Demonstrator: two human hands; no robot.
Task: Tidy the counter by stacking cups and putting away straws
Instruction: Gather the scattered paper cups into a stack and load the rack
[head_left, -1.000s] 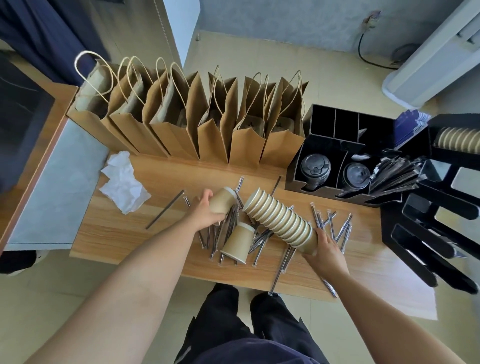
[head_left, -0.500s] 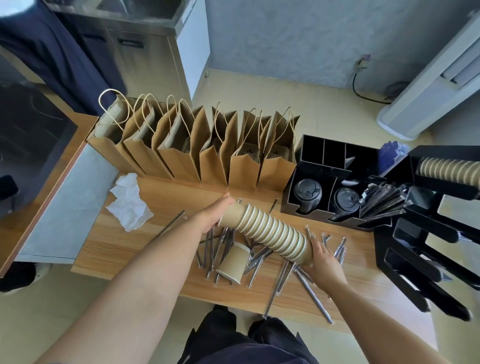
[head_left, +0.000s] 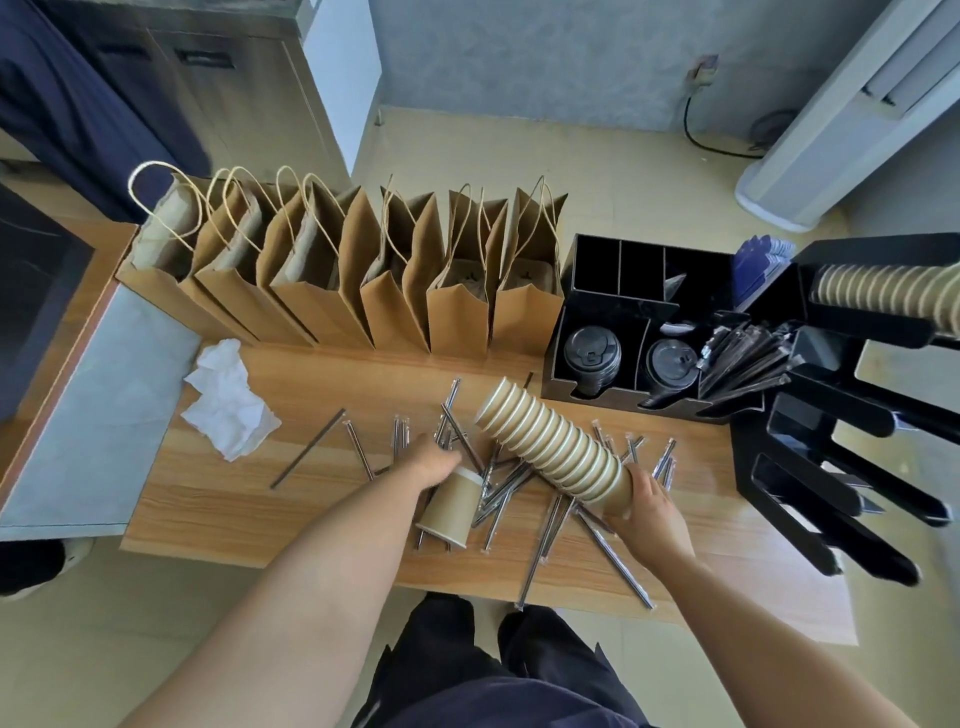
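Cups first: the stack (head_left: 556, 441) lies slanted above the middle of the counter (head_left: 208, 512), its open mouth pointing to about ten o'clock and its base gripped by the right hand (head_left: 649, 512), fingers curled round the bottom cup. A second ago the left hand (head_left: 434, 462) carried a loose cup toward that mouth; half a second ago it was pushing it in. Now that cup is seated, so the stack has grown by one, and the left hand has dropped to seven o'clock of the mouth, onto the last loose cup (head_left: 451, 508), which lies on its side among the straws (head_left: 498, 493). Its fingers reach over that cup's upper end, but I cannot tell whether they have closed on it.

By my reading, this is the final cup to nest; after it, the stack likely belongs in the black rack (head_left: 831, 467) at three o'clock, where another row of cups (head_left: 883, 291) already sits. Straws are untouched, scattered across the counter from nine to four o'clock around the hands. The organizer (head_left: 613, 312) at two o'clock already holds a bundle.
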